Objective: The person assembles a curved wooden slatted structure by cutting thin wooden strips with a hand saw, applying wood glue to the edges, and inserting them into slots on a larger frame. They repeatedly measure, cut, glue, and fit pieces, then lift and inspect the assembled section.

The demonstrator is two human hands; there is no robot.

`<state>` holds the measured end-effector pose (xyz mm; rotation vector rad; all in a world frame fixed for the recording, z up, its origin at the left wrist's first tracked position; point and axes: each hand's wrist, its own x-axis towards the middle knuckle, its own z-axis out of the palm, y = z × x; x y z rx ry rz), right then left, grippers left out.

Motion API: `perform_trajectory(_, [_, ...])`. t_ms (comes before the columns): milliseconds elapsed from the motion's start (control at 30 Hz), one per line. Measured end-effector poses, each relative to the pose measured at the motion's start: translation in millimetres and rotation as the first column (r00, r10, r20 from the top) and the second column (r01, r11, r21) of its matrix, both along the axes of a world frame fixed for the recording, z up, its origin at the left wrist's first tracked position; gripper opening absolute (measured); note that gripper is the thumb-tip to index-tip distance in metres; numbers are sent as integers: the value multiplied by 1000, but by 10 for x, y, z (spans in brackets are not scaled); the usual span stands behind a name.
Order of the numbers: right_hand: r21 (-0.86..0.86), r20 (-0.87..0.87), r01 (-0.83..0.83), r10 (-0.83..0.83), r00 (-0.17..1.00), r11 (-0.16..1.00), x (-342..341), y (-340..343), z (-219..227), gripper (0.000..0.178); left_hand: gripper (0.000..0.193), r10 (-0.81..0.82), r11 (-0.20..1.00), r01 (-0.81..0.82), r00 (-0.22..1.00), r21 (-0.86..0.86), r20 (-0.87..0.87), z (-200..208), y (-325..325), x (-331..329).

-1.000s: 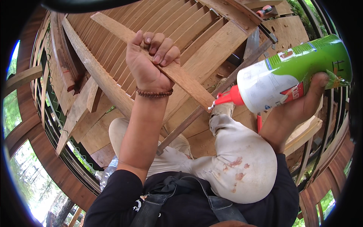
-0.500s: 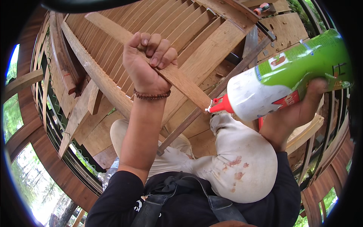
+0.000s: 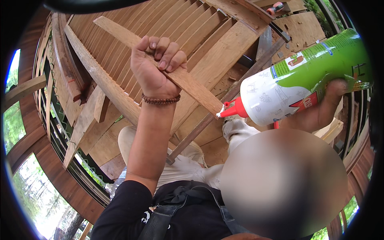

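My left hand (image 3: 158, 66) is closed round a long flat wooden slat (image 3: 194, 89), which slants from upper left down to the middle. A green and white glue bottle (image 3: 272, 92) with a red nozzle (image 3: 236, 109) lies tilted in my right hand (image 3: 330, 100), its fingers partly hidden behind the bottle. The nozzle tip touches the slat's lower end, where a bit of white glue shows. A brown bead bracelet (image 3: 161, 100) circles my left wrist.
Beyond the slat lies a curved wooden frame with many thin parallel slats (image 3: 160, 24). A narrow dark bar (image 3: 190, 138) runs diagonally beneath my hands. Loose boards (image 3: 84, 124) lean at the left, and an orange-handled tool (image 3: 276, 8) rests at the far right.
The bottle has turned a little in my right hand, and its nozzle has shifted slightly along the slat's end. More white glue shows there. My left hand holds almost still.
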<state>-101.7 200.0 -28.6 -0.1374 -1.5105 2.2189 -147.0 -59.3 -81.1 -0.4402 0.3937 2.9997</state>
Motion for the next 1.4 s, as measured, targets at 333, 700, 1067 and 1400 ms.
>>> perform_trajectory(333, [697, 158, 84, -267, 951, 712, 61, 1363, -185, 59, 33, -63, 642, -70, 988, -764, -143, 500, -366, -180])
perform_trajectory(700, [524, 694, -839, -499, 520, -146, 544, 2366, -2331, 87, 20, -384, -38, 82, 919, -996, 90, 228, -675, -343])
perform_trajectory(1067, [489, 736, -859, -456, 501, -154, 719, 2617, -2720, 69, 29, -413, -142, 91, 900, -986, 143, -37, -566, -143])
perform_trajectory(1400, [574, 721, -814, -411, 557, -96, 806, 2584, -2767, 61, 32, -418, -214, 183, 870, -960, 259, -105, -533, -102])
